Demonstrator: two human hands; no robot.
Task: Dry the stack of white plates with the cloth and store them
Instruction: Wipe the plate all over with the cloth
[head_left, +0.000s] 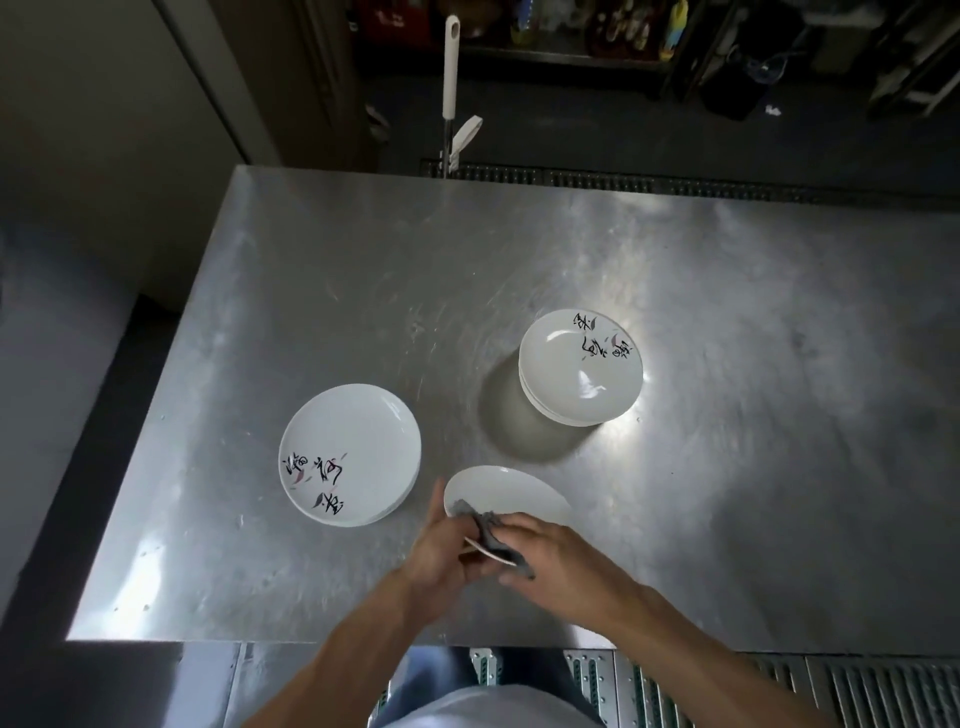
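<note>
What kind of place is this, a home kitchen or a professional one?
Most likely a restaurant or commercial kitchen. The worktable is stainless steel, a long drain grate runs in the floor behind it, and matching printed plates stand in a left stack and a right stack.

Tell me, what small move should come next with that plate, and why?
Probably sweep the cloth farther across the plate: the left hand holds it tilted, and the right hand pinches the cloth only over its near rim.
</note>
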